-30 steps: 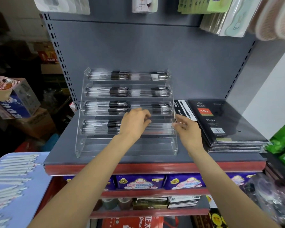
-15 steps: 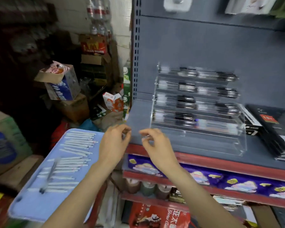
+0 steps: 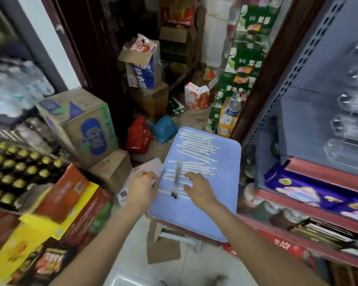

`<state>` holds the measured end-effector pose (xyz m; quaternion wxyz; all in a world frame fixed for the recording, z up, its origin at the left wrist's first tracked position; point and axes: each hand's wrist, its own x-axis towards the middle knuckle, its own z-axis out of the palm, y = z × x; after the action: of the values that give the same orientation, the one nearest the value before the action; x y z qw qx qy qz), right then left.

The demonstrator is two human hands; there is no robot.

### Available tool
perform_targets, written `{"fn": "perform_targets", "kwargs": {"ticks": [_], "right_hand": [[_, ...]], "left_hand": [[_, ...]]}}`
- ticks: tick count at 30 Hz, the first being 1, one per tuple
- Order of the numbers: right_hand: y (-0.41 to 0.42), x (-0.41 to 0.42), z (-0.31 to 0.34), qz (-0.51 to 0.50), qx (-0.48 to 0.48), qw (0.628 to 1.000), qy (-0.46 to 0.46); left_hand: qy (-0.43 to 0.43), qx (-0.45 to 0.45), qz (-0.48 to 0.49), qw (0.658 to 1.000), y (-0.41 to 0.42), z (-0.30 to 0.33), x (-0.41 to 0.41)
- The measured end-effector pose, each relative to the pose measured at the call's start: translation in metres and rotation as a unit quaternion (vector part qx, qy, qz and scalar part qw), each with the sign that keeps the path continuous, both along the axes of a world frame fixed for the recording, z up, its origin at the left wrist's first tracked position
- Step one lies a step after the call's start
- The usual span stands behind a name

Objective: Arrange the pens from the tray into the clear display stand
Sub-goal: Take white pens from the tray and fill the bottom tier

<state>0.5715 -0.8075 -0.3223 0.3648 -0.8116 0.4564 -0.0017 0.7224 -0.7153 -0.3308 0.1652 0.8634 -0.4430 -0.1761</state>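
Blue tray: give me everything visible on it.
The blue tray is a pale lavender-blue rectangle with rounded corners, apparently plastic, lying flat on a low stand beside the red-edged shelf. Rows of white pens lie crosswise on its far half; two clear pens with dark tips lie lengthwise over them. Its near half is bare. The right hand reaches over the pens; the left hand is at its left edge.

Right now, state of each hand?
Left hand: open, holding nothing, at the tray's left edge.
Right hand: open, fingers spread over the pens, gripping none.
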Motion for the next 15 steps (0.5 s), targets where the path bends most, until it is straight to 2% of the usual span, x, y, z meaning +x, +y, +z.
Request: {"fn": "perform_targets", "kwargs": {"ticks": [4,7,12,15], "right_hand": [[-0.001,0.022,-0.009,-0.055,-0.013,0.998,0.023],[-0.004,0.035,-0.013,-0.079,-0.018,0.996,0.033],[-0.006,0.05,-0.018,-0.115,-0.014,0.989,0.096],[-0.006,0.054,-0.023,-0.129,0.001,0.982,0.135]], "left_hand": [[0.012,0.028,-0.049,0.998,-0.004,-0.005,0.01],[-0.011,0.075,-0.073,0.994,-0.018,-0.005,0.012],[-0.061,0.136,-0.081,0.986,-0.031,-0.009,0.016],[-0.043,0.134,-0.073,0.987,-0.034,-0.009,0.015]]}}
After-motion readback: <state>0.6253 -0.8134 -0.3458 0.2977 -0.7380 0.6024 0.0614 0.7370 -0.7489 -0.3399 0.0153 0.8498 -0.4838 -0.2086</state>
